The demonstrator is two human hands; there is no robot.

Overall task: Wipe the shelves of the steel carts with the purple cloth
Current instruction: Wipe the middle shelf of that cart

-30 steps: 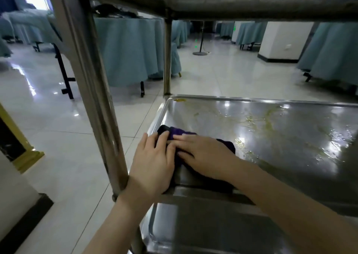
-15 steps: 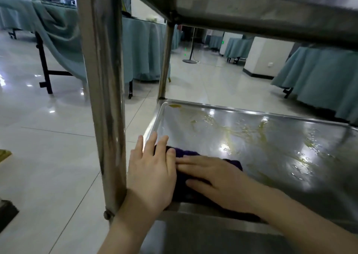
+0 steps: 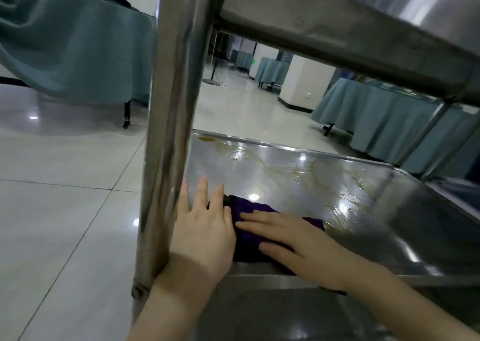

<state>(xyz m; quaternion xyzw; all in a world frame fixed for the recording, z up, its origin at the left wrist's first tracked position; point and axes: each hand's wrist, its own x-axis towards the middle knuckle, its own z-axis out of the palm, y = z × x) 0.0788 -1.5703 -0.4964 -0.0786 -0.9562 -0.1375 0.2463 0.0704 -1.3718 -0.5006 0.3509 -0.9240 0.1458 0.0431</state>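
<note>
Head view looks along a steel cart shelf (image 3: 298, 182), its shiny tray-like surface streaked with yellowish greasy residue, in a hall of glossy pale floor tiles (image 3: 65, 171) and teal-draped tables (image 3: 72, 52). The crumpled purple cloth (image 3: 249, 226) lies at the shelf's near left corner beside the upright post (image 3: 171, 122). The left hand (image 3: 202, 231) and right hand (image 3: 293, 242) press it flat with straight fingers.

Head camera, close and low, forward-down onto a steel cart shelf (image 3: 285, 184)

both hands, left hand (image 3: 201, 233) and right hand (image 3: 293, 239), press flat on the purple cloth (image 3: 250, 233). it lies on the streaked steel shelf (image 3: 298, 182), beside the cart's post (image 3: 168, 133).
</note>
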